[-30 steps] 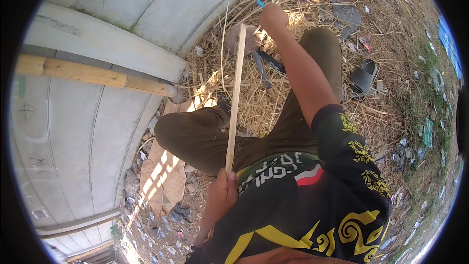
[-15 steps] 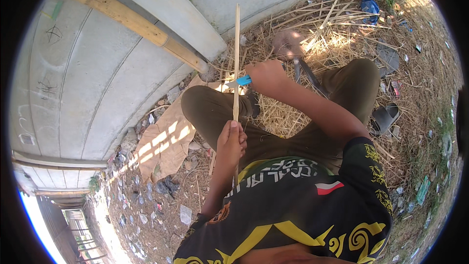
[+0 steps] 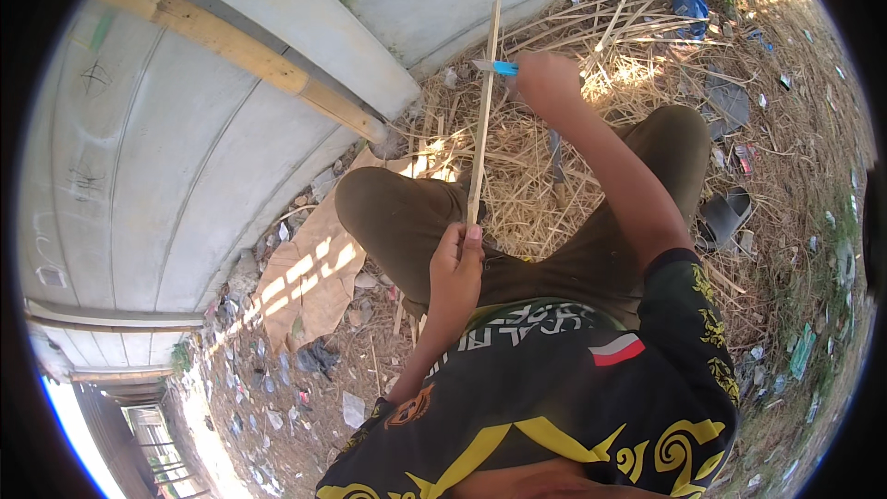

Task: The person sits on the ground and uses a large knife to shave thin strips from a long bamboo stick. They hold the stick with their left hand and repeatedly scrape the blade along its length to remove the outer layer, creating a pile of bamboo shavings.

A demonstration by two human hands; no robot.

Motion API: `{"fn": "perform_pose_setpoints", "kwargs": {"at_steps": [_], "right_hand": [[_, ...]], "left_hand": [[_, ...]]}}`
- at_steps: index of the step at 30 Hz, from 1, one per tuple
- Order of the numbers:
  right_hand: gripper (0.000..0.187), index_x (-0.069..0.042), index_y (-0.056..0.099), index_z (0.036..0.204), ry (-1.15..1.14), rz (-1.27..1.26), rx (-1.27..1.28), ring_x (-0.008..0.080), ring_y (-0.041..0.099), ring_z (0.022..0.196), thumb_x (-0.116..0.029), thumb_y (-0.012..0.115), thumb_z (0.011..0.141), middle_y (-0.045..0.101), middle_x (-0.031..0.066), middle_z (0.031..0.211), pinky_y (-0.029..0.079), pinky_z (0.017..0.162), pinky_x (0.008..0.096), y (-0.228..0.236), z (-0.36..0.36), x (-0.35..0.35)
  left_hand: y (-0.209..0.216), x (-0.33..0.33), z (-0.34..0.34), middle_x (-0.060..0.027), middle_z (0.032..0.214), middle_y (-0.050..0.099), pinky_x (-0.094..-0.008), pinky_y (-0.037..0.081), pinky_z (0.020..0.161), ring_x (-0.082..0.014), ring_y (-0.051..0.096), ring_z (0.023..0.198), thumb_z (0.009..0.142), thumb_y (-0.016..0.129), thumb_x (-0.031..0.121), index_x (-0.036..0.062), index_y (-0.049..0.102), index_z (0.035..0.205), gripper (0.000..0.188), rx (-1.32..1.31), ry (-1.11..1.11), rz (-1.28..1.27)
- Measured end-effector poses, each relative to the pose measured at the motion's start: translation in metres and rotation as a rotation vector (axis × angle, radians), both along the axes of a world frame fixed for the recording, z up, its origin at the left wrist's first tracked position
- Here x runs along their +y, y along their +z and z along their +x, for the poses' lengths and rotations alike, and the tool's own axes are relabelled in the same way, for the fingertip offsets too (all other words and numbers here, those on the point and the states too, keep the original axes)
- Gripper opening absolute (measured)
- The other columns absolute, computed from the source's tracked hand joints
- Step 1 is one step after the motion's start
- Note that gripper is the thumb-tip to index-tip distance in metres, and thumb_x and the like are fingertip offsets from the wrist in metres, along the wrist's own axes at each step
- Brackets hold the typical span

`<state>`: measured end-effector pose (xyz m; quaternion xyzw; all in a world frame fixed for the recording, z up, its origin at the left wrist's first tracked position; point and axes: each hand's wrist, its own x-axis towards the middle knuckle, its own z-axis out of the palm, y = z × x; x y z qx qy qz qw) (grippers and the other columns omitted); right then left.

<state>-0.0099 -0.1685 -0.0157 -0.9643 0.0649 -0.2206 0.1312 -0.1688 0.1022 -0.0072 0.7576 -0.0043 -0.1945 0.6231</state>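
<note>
My left hand [image 3: 456,263] is closed around the near end of a thin, pale bamboo strip [image 3: 481,139], thumb on top. The strip points away from me, slightly tilted to the right, over my left shin. In my right fist [image 3: 547,85] is a blue utility knife [image 3: 504,67]. Its blade lies across the strip close to the far end. Between my bent legs a metal blade [image 3: 555,159] of some tool rests on a pile of bamboo shavings [image 3: 527,208]; part of it is hidden by my right arm.
Loose bamboo strips [image 3: 614,23] lie beyond the shavings, near a blue plastic bag [image 3: 689,11]. A pale wall [image 3: 203,166] with a bamboo pole [image 3: 236,37] borders the left. A brown sheet [image 3: 309,291] lies by my left knee, a dark sandal [image 3: 725,219] by my right.
My right hand has moved the knife away from me along the strip, towards its far end. The strip has tilted rightward, and my left hand has shifted slightly right.
</note>
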Motion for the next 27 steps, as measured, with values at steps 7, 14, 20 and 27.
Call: {"fn": "perform_pose_setpoints", "kwargs": {"at_steps": [7,14,20,27], "right_hand": [[0.009,-0.008,0.068,0.08,0.273,-0.053,-0.093,0.0303,0.072,0.065,-0.014,0.063,0.084,0.07,0.0121,0.071,0.056,0.056,0.0422,-0.007,-0.032,0.057],[0.008,-0.009,0.07,0.085,-0.161,0.193,0.154,0.0284,0.073,0.067,-0.015,0.065,0.086,0.071,0.0103,0.072,0.056,0.058,0.0408,0.005,0.008,-0.008],[0.013,-0.009,0.069,0.085,0.064,0.051,-0.009,0.0288,0.072,0.066,-0.017,0.06,0.088,0.07,0.0096,0.071,0.055,0.056,0.0436,-0.005,-0.008,0.018],[0.007,-0.007,0.066,0.081,0.211,0.029,-0.112,0.0304,0.071,0.063,-0.014,0.063,0.082,0.069,0.0115,0.07,0.056,0.054,0.0418,-0.009,-0.023,0.053]], "left_hand": [[0.015,0.0,0.033,0.0066,0.069,0.043,-0.0178,0.025,0.046,0.0005,0.033,0.055,0.105,0.056,0.031,0.0082,0.055,0.098,0.024,-0.062,0.094,-0.027],[0.007,-0.002,0.007,0.0014,0.07,0.05,-0.0252,0.038,0.057,-0.0049,0.042,0.063,0.105,0.055,0.03,0.0026,0.056,0.092,0.031,-0.128,-0.013,0.181],[0.012,-0.006,0.019,0.0073,0.067,0.042,-0.0194,0.023,0.043,0.0007,0.031,0.052,0.105,0.055,0.03,0.0067,0.055,0.098,0.024,-0.065,0.001,0.008],[0.012,-0.001,0.034,0.0064,0.065,0.04,-0.0189,0.022,0.042,0.0003,0.031,0.05,0.106,0.053,0.03,0.0071,0.053,0.095,0.026,-0.179,0.044,0.104]]}}
